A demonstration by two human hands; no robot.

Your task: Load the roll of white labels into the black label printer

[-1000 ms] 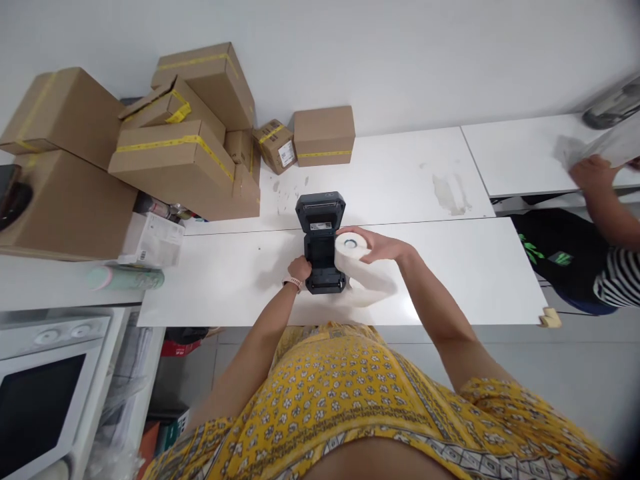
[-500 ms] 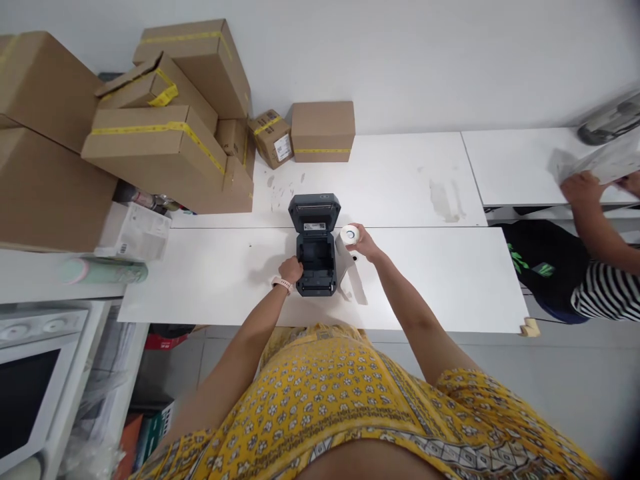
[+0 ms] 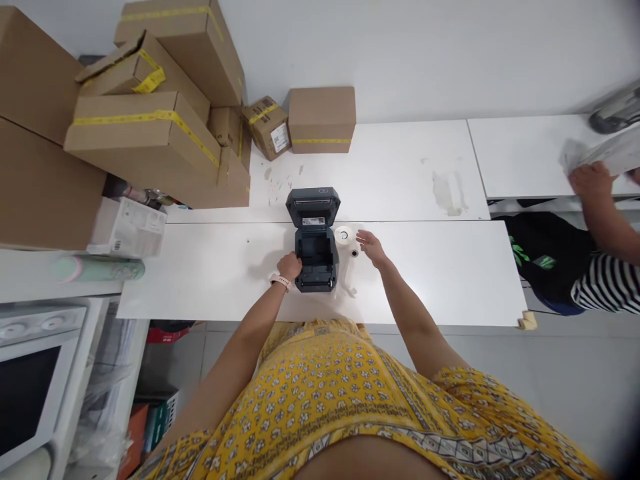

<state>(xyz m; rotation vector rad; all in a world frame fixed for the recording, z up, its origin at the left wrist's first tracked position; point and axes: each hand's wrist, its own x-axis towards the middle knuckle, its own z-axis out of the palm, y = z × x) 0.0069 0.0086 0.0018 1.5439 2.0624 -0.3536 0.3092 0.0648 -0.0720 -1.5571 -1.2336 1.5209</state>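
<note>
Resting at the left wall of the open dark device, the left hand is curled, though whether it grips I cannot tell; the right hand, fingers extended, is apart from the white roll on the table, just right of the device (1 loose strip trails nearward). Good handling means a steady device, an upright roll, an uncreased strip.

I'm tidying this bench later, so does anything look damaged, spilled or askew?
Yes. The white table has a greyish, uneven patch toward the right of its back panel, perhaps stained or peeled. In the left stack, one carton has crumpled yellow tape and a seemingly raised flap.
</note>
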